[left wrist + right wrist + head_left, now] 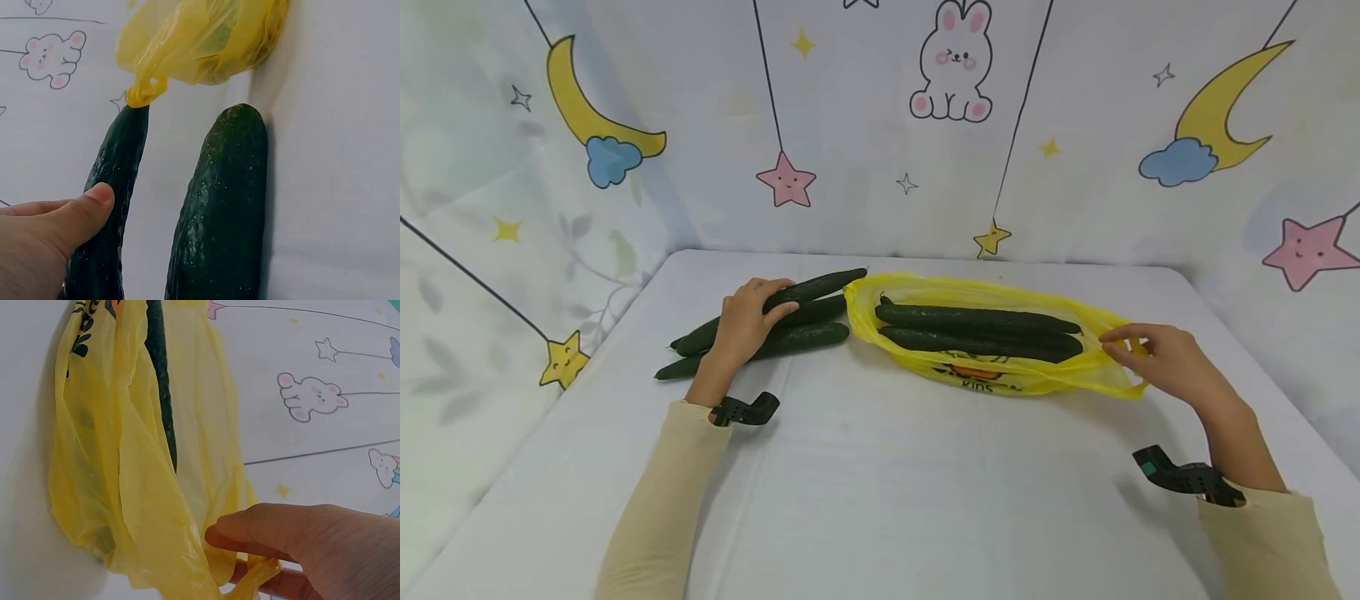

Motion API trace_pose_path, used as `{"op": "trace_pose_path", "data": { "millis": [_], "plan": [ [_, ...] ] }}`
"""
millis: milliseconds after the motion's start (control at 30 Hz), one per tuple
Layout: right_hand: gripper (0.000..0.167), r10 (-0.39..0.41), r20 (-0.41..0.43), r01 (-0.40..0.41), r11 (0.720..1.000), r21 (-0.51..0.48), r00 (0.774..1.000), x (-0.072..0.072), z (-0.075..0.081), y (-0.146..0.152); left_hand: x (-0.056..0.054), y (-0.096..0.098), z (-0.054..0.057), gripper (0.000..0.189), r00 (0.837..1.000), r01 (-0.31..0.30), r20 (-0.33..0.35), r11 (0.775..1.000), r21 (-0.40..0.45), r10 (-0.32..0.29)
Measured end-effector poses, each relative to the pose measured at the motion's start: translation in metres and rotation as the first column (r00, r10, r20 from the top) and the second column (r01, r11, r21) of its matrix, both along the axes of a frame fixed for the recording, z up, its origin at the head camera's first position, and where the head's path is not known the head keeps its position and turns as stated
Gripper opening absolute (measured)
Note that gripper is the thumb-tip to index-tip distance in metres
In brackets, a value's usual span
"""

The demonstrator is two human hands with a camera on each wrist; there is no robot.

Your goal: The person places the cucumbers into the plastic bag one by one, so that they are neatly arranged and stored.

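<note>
On the left of the table my left hand [748, 321] grips a dark green cucumber [820, 287], the uppermost of a small group. Two more cucumbers [797, 339] lie beside and under it. In the left wrist view the thumb presses on the held cucumber [119, 169], and another cucumber [222, 212] lies next to it. A yellow plastic bag [985, 379] lies with its mouth spread, two cucumbers [977, 319] showing inside. At the bag's right end my right hand [1165, 358] pinches its handle; the right wrist view shows the thin plastic [169, 550] between thumb and fingers.
A white cloth covers the table [910, 500]. Behind it hangs a printed curtain [865, 108] with moons, stars and a rabbit. Each wrist carries a black camera mount [748, 410].
</note>
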State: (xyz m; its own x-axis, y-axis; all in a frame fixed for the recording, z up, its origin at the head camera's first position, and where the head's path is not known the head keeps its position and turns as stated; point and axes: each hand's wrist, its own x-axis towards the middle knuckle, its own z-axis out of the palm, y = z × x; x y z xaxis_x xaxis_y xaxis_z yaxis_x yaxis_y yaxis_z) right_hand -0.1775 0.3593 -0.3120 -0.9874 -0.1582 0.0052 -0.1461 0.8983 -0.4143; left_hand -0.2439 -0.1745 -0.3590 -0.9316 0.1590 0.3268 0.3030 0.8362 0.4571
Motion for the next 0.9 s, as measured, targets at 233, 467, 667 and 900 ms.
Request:
{"op": "trace_pose_path", "data": {
  "millis": [233,467,667,900],
  "plan": [
    [0.038,-0.002,-0.006,0.002,1.0,-0.012,1.0,0.001,0.0,0.002,0.004,0.008,0.012,0.047,0.998,-0.001,-0.063,0.998,0.064,0.005],
    [0.037,-0.004,-0.017,0.004,1.0,-0.019,1.0,0.003,0.0,0.003,0.011,0.02,0.028,0.045,0.987,0.07,-0.153,0.993,0.095,-0.055],
    [0.036,0.0,-0.03,-0.001,1.0,-0.015,1.0,0.003,0.004,0.006,0.017,0.032,0.041,0.043,0.974,0.115,-0.205,0.989,0.088,-0.095],
    [0.038,-0.007,0.004,0.007,1.0,-0.02,1.0,0.0,0.006,0.005,0.028,0.043,0.047,0.042,0.968,0.157,-0.21,0.985,0.076,-0.138]
  ]
}}
